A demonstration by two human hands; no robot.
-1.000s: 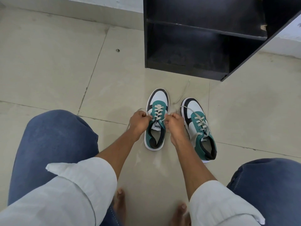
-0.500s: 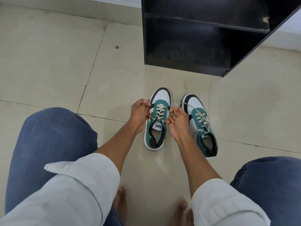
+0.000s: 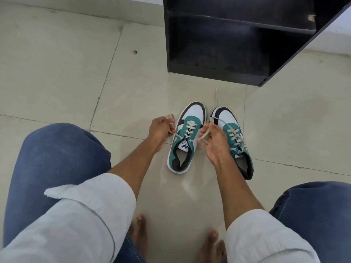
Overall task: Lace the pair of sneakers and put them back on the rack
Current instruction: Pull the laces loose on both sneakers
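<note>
Meanwhile, both hands pulled lace ends.
Left hand (image 3: 159,130) and right hand (image 3: 213,142) each pinched an end of the left sneaker (image 3: 185,137), on the floor (image 3: 76,73) near the rack (image 3: 247,35).

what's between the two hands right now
In the head view, the left teal-and-white sneaker sits between left hand and right hand, each pinching a beige lace end.

"PUMA" on both sneakers' tongue labels (image 3: 185,146) (right one blurred)
</note>
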